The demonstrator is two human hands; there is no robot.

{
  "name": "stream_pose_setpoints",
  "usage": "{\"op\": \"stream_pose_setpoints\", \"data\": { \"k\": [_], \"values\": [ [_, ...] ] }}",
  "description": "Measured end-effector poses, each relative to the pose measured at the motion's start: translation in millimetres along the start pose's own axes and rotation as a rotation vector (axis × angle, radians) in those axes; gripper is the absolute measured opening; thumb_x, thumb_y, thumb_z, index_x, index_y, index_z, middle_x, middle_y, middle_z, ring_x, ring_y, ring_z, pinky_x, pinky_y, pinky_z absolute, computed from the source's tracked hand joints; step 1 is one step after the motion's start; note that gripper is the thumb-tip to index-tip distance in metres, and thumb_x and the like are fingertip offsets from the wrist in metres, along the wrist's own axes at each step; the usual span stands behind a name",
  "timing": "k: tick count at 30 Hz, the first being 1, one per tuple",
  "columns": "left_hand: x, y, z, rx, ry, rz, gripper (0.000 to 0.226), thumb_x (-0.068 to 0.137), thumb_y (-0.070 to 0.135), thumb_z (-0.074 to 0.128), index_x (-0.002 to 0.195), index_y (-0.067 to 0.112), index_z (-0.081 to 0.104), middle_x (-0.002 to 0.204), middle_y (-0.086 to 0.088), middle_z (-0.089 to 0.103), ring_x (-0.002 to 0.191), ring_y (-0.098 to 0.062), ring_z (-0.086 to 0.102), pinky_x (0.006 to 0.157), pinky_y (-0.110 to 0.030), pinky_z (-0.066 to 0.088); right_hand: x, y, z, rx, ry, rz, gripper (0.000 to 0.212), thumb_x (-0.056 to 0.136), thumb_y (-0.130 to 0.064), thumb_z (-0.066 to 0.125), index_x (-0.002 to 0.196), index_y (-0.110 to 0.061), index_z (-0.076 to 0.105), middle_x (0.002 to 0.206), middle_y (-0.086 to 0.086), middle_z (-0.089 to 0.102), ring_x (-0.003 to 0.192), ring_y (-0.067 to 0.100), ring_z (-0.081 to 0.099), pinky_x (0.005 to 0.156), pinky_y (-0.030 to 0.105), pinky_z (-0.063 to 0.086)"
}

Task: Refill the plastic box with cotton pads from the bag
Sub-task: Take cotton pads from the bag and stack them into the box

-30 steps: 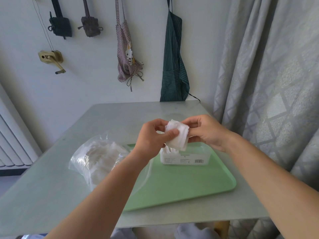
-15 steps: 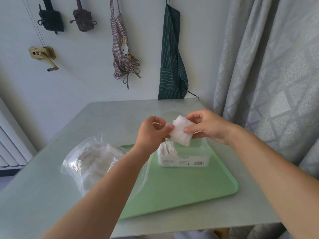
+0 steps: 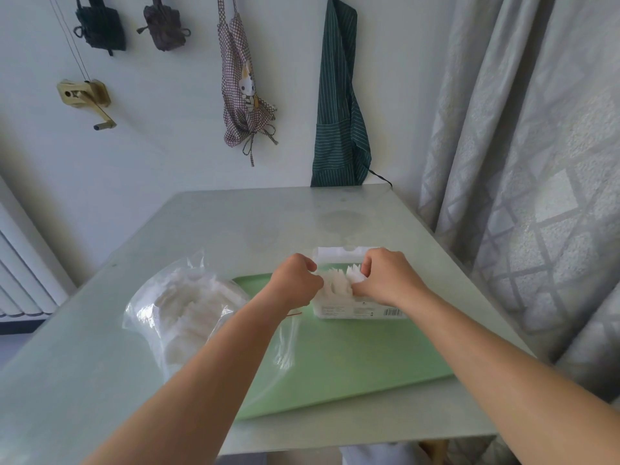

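Head view: hands [image 3: 342, 280] hiding box [image 3: 359, 310] interior

Soft, cool daylight past my right hand [image 3: 385, 280]; faint shadows under my fingers, wide-angle bending at the edges.

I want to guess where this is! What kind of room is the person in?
Probably a room in a home, maybe a kitchen or utility corner. A striped green apron and a checked apron hang on the wall, a patterned curtain hangs at the right, and a small table stands by the wall.
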State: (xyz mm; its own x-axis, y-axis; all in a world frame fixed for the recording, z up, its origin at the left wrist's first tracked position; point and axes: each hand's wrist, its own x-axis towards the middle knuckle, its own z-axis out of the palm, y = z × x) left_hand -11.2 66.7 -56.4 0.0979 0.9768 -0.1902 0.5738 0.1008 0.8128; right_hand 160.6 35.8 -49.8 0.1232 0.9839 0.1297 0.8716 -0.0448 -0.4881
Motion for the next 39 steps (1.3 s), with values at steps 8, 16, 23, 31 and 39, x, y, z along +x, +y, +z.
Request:
{"op": "stream_pose_setpoints", "data": {
  "k": [8, 16, 23, 31, 39],
  "values": [
    [-2.6, 3.0, -2.2, 0.046, 0.033, 0.042, 0.035, 0.087, 0.012, 0.058, 0.122, 0.010, 0.056, 0.113, -0.016, 0.065, 0.105, -0.034, 0.065, 0.095, -0.045, 0.053, 4.6, -3.7, -7.4, 0.329, -0.164, 0.192, 0.025, 0.081, -0.023, 0.057, 0.073, -0.004, 0.071, 0.069, 0.003, 0.074, 0.056, 0.015, 0.061, 0.055, 0.022, 0.043],
    [-7.9, 9.1, -0.5, 0.130, 0.034, 0.079, 0.038, 0.089, 0.015, 0.051, 0.126, 0.010, 0.052, 0.116, -0.013, 0.063, 0.102, -0.031, 0.066, 0.073, -0.033, 0.052, 7.0, -3.2, -16.4, 0.533, -0.316, 0.265, 0.022, 0.079, -0.011, 0.054, 0.089, -0.005, 0.072, 0.081, 0.008, 0.078, 0.075, 0.022, 0.077, 0.068, 0.025, 0.049],
    [-9.7, 11.3, -8.6, 0.179, 0.059, 0.129, 0.012, 0.088, 0.018, 0.055, 0.100, 0.017, 0.054, 0.096, -0.007, 0.061, 0.085, -0.024, 0.062, 0.076, -0.034, 0.048, 5.2, 0.7, -17.9, 0.433, -0.282, 0.192, 0.025, 0.087, -0.018, 0.055, 0.085, -0.001, 0.074, 0.078, 0.005, 0.076, 0.059, 0.010, 0.068, 0.058, 0.020, 0.054],
    [-48.4, 10.6, -46.5, 0.139, 0.195, 0.315, 0.022, 0.085, 0.022, 0.070, 0.107, 0.021, 0.065, 0.105, 0.005, 0.068, 0.092, -0.014, 0.064, 0.080, -0.023, 0.046, 2.0, 11.6, -26.2, 0.280, -0.174, 0.169, 0.026, 0.080, -0.027, 0.059, 0.074, -0.005, 0.072, 0.083, 0.011, 0.076, 0.069, 0.023, 0.069, 0.080, 0.034, 0.054],
    [-115.9, -27.9, -78.9, 0.534, 0.212, 0.324, 0.041, 0.070, 0.044, 0.078, 0.099, 0.032, 0.051, 0.090, 0.014, 0.050, 0.083, -0.009, 0.050, 0.071, -0.028, 0.041, -34.8, -34.4, -42.6, 0.257, 0.016, -0.044, 0.018, 0.082, -0.024, 0.058, 0.072, -0.013, 0.067, 0.069, 0.000, 0.068, 0.062, 0.018, 0.060, 0.056, 0.025, 0.042]
  ]
}}
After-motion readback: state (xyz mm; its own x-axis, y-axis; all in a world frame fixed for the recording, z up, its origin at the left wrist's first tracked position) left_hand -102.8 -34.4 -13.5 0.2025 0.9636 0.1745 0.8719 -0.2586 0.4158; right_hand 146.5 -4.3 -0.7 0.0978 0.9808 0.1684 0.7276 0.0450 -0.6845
